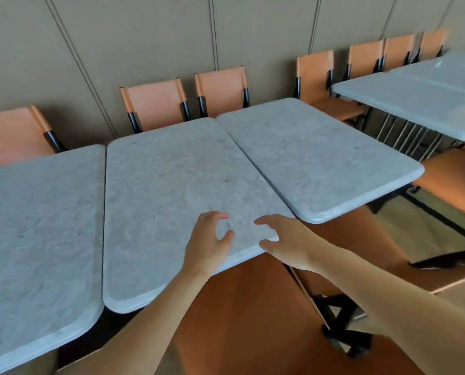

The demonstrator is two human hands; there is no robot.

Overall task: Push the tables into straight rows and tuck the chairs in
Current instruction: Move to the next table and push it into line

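Three grey stone-look tables stand side by side: a left table [36, 226], a middle table [166, 185] and a right table [320, 158]. The right table's near edge sits farther back than the middle one's. My left hand [208, 244] hovers over the middle table's near right corner, fingers loosely curled and holding nothing. My right hand [285, 239] is at that same corner's edge, fingers spread, thumb near the rim. Orange chairs [155, 104] line the far side against the wall.
A second row of grey tables [415, 101] runs at the right with more orange chairs behind it. An orange chair seat [253, 307] lies below the near corner, with black chair legs [342, 328] on the floor. Another orange chair [453, 180] stands at the right.
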